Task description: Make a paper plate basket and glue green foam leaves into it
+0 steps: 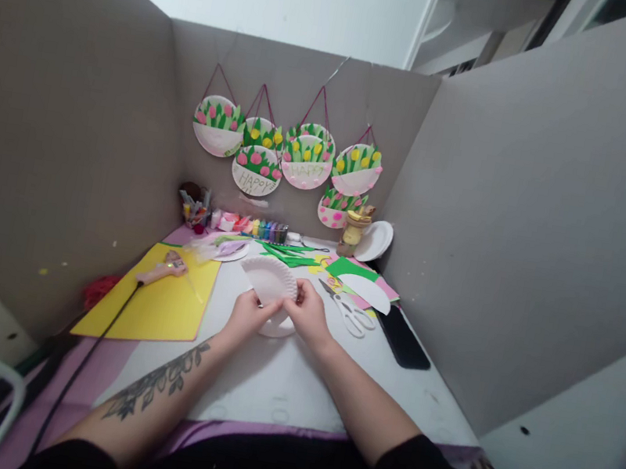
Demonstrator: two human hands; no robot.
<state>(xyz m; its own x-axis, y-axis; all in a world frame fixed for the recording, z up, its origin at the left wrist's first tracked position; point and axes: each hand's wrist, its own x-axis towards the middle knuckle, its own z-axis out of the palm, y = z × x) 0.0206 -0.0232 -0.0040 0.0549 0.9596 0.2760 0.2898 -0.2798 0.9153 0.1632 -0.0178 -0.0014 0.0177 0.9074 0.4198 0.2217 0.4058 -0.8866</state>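
A white half paper plate point(268, 278) with a crimped rim is held up over the middle of the table. My left hand point(250, 315) pinches its lower edge, and my right hand point(306, 309) grips it at the right, the thumbs close together. Just below the hands, part of a white paper plate point(277, 329) shows on the table, mostly covered. White-handled scissors point(352, 316) lie to the right of my right hand, blades apart. Another cut white plate piece point(368, 292) rests on green and pink paper behind the scissors.
On the left, a pink glue gun point(166, 268) with a black cord lies on yellow sheets point(158, 313). A black phone point(404, 338) is at the right edge. Green paper strips point(289, 254) and paint bottles point(255, 227) sit behind. Decorated plates point(306, 160) hang on the grey back panel.
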